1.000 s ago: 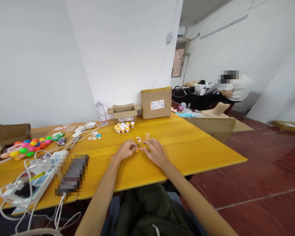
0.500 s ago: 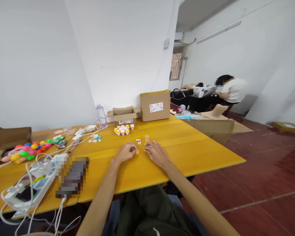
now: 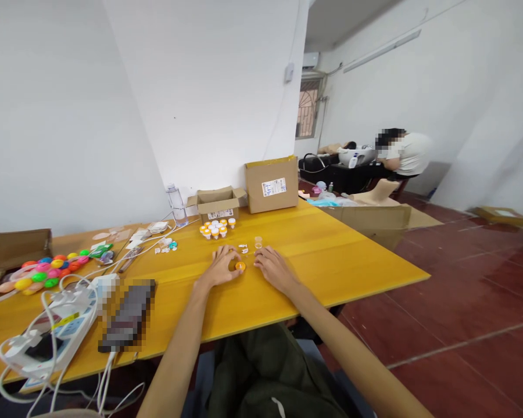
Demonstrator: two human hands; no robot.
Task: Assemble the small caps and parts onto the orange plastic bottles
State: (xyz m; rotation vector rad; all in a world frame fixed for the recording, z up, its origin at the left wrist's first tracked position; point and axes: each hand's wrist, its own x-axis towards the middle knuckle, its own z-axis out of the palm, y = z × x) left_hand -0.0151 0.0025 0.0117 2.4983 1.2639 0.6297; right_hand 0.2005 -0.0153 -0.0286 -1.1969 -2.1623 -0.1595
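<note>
Pinching a small orange cap [image 3: 240,266] on the yellow table [image 3: 331,261], the left hand [image 3: 220,268] closes round it; light, stiff, slippery, best held at its rim; the right hand [image 3: 275,268] rests beside, fingers loose, holding nothing

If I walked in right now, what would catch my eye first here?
Most likely the long yellow table and, near its middle, the left hand pinching a small orange cap, with the right hand resting just beside it. Behind them stands a cluster of little orange-capped bottles before an open cardboard box. At the far left lies a heap of bright coloured balls.
</note>
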